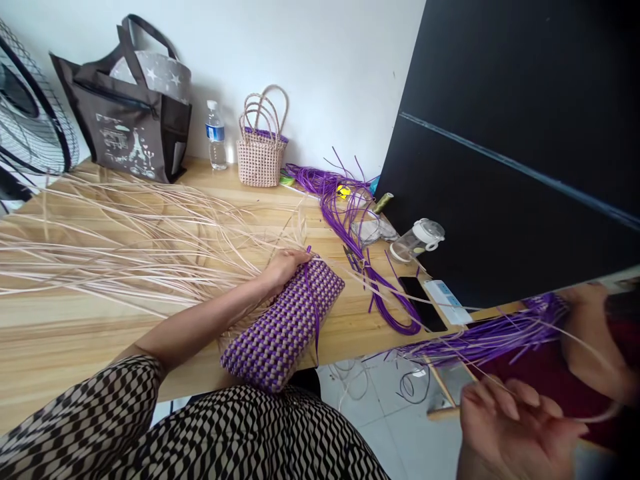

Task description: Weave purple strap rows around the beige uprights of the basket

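Observation:
A purple and beige woven piece lies tilted at the table's front edge. My left hand grips its upper end, thumb pressed near the top corner. Long beige strands fan out from it to the left across the table. One pale strand runs from the top corner far to the right, to my right hand, which is raised palm up off the table with curled fingers around the strand. A purple strand hangs loose over the woven piece.
On the wooden table stand a dark bag, a bottle, a small woven basket, purple strands, a clear cup and a phone. At right, another person's arm is beside more purple strands.

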A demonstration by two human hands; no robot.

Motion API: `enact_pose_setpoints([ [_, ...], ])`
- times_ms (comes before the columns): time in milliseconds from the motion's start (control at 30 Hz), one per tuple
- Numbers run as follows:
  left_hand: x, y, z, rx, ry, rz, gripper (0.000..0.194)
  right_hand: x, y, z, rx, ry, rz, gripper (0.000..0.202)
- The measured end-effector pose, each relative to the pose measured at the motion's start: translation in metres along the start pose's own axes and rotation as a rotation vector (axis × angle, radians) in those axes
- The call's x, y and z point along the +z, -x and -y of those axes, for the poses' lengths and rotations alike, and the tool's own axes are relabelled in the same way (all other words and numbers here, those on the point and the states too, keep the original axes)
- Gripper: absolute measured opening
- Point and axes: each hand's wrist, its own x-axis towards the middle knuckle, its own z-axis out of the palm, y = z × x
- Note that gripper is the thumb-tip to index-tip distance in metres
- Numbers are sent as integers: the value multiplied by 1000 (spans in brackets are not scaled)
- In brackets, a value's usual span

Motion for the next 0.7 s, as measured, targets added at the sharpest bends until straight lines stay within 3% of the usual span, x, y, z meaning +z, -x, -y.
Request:
enact_pose_setpoints([
  [100,-1,-1,3,16,-4,13,10,-40,7,2,-37,80,-166,22],
  [200,-1,0,5,31,-10,31,12,-79,18,-23,20,203,-252,25],
  [333,0,2,5,76,-31,38,12,-103,44,-73,205,489,-60,27],
  [400,0,3,4,77,-51,43,14,-93,59,-92,416,660,62,28],
  [500,0,3,4,61,-57,52,15,-55,76,-105,658,889,238,32],
  [700,1,3,4,84,-70,31,13,37,84,-98,618,1080,899,32],
])
